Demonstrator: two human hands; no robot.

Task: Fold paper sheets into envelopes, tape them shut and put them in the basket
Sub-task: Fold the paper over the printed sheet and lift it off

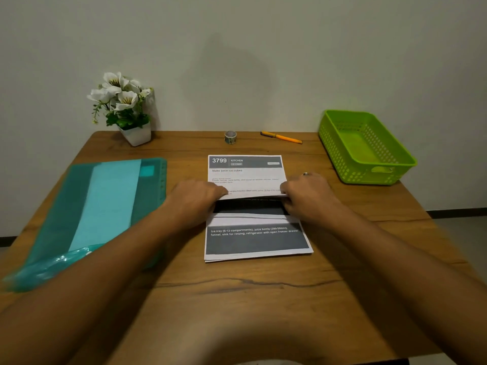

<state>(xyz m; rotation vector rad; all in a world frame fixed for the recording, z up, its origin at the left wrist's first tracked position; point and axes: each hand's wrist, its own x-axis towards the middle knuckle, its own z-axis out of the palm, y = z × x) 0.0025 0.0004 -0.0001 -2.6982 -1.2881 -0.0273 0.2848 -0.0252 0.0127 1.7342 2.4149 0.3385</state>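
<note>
A printed paper sheet [247,177] lies in the middle of the wooden table [237,299], partly folded. Its near part, with a dark grey band, lies flat towards me. My left hand [196,197] pinches the left end of the sheet's raised middle edge. My right hand [307,196], with a ring on one finger, pinches the right end of the same edge. A small roll of tape [230,137] stands at the back of the table. The green perforated basket [366,147] stands at the back right with nothing visible in it.
A teal plastic folder [105,209] with light sheets inside lies on the left. An orange pen [281,137] lies at the back beside the tape. A white pot of white flowers [123,106] stands at the back left against the wall.
</note>
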